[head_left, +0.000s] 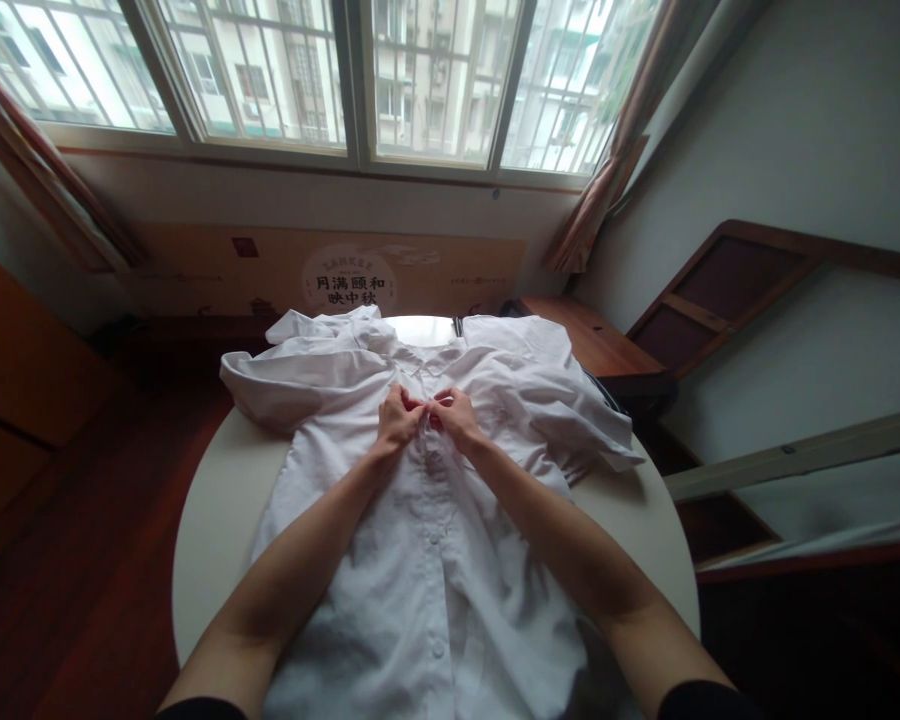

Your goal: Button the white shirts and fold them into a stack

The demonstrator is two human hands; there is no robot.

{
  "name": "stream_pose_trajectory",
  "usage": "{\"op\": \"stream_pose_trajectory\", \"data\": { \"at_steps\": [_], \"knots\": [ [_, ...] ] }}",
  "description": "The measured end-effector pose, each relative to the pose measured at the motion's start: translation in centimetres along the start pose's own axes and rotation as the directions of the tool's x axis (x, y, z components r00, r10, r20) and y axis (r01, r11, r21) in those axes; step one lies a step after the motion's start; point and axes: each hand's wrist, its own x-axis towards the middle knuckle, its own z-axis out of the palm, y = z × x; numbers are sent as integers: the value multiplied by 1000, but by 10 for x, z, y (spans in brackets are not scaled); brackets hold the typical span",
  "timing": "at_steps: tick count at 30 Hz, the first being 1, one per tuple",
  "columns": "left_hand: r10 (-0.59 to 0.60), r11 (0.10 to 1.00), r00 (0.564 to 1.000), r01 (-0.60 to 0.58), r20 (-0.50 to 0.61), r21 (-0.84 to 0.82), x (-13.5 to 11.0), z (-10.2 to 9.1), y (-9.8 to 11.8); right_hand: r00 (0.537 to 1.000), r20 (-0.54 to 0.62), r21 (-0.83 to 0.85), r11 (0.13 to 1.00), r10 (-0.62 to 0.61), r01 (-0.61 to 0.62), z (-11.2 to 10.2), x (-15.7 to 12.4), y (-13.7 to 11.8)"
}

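Observation:
A white button-up shirt (367, 570) lies front side up, its collar pointing toward the window and its sleeves spread to both sides. Along its middle runs the button placket, with several buttons showing below my hands. My left hand (400, 416) pinches the placket a little below the collar. Right beside it, my right hand (454, 416) grips the other edge of the shirt front with thumb and fingers. The fingertips of both hands nearly meet. Whatever button sits between them is hidden.
Beneath the shirt is a round white table (210, 540). A printed cardboard panel (435, 265) stands under the barred window (435, 80). To the right are a wooden bench-like piece (592, 340) and a wooden railing (727, 290). An orange-brown cabinet (30, 350) stands left.

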Motion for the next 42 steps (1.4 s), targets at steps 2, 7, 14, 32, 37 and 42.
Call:
{"op": "stream_pose_trajectory", "data": {
  "at_steps": [2, 7, 14, 32, 37, 42],
  "knots": [
    [-17, 1000, 1000, 17, -10, -16, 1, 0, 0, 1000, 0, 26, 1000, 7, -7, -1, 0, 1],
    [-26, 999, 999, 25, -40, -25, 2, 1, -2, 998, -32, 83, 995, 53, -50, -2, 0, 4],
    [24, 1000, 1000, -24, -9, 3, 0, 1, -2, 999, -30, 88, 995, 38, -35, -3, -1, 4],
    [-41, 999, 999, 42, -28, 30, 1, -1, 2, 985, 57, -129, 977, -163, 169, -11, -3, -2],
    [-40, 998, 999, 41, -30, 49, 1, -3, 1, 955, -11, -406, 874, -298, 268, -7, -5, -3],
    [-61, 997, 997, 64, -55, 44, 2, -3, 2, 911, 9, -497, 789, -412, 362, -2, -13, -2]
  ]
}}
